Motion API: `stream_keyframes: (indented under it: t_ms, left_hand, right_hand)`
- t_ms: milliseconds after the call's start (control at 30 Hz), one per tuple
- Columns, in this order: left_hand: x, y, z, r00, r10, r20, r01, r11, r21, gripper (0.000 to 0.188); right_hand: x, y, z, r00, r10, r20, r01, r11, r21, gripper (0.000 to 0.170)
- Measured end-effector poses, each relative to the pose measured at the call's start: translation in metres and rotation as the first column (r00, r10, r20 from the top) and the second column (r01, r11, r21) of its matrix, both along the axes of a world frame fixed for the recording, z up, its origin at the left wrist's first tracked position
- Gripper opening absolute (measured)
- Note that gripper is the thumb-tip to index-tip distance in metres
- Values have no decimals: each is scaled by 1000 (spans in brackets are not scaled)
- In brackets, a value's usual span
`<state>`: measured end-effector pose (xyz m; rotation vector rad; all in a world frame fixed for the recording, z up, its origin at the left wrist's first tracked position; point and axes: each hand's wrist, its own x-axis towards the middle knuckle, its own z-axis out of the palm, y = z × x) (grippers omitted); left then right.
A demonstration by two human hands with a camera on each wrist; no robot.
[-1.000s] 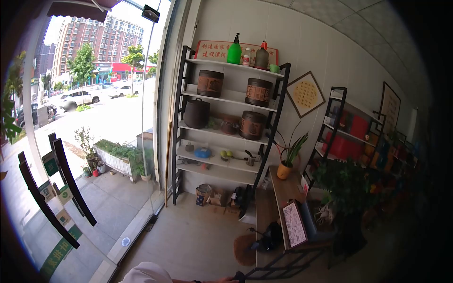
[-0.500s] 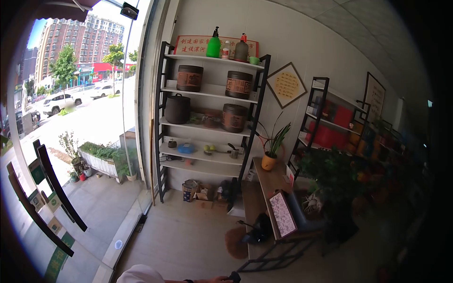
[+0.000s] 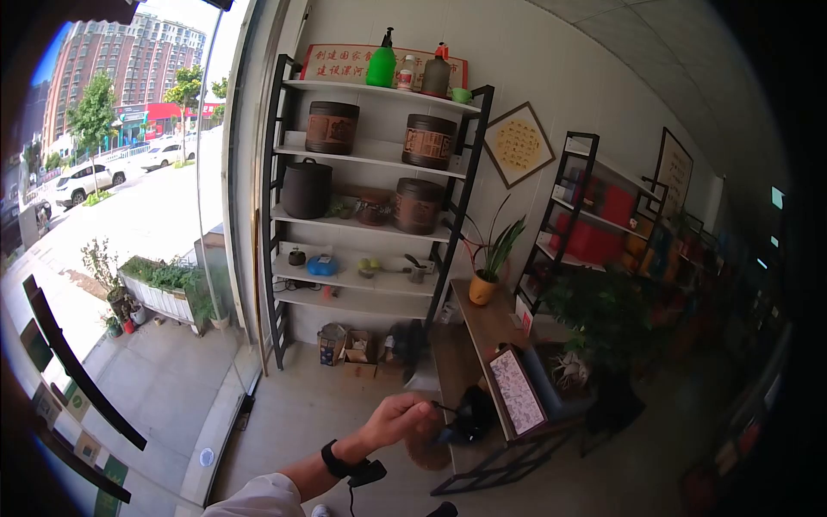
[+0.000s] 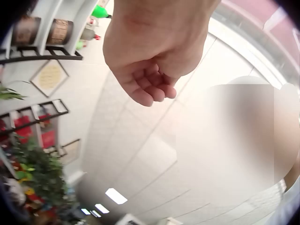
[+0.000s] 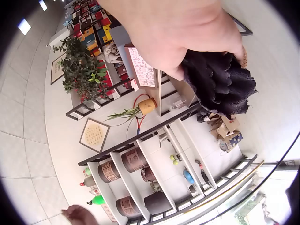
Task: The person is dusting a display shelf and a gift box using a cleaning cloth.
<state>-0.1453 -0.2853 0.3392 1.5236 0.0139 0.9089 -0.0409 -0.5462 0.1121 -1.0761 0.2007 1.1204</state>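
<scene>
"What's that person doing?"

"Holding and carrying, I think. The right hand (image 5: 178,28) has its fingers round a dark bundle (image 5: 220,84), at two o'clock in the right wrist view. The left hand (image 3: 396,422) has loose, curly fingers with nothing in them."

"What does the next move need?"

"A snug hold, I'd say; it looks floppy."

"What can't you see?"

"The bundle hides some right fingers. A dark shape (image 3: 442,510) at six o'clock in the head view is cut off. I can't tell what it is."
</scene>
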Motion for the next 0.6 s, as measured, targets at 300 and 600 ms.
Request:
stream_keyframes:
  t_ms: [300,600]
  left_hand:
    - [-109,13,147,291,-555,779,609,736,297,9]
    - [-94,38,144,179,-598,781,707,631,321,7]
  right_hand:
    - [20,119,-96,989,-101,109,80,980,182,31]
    - [-3,199,-57,994,83,73,-86,996,38,34]
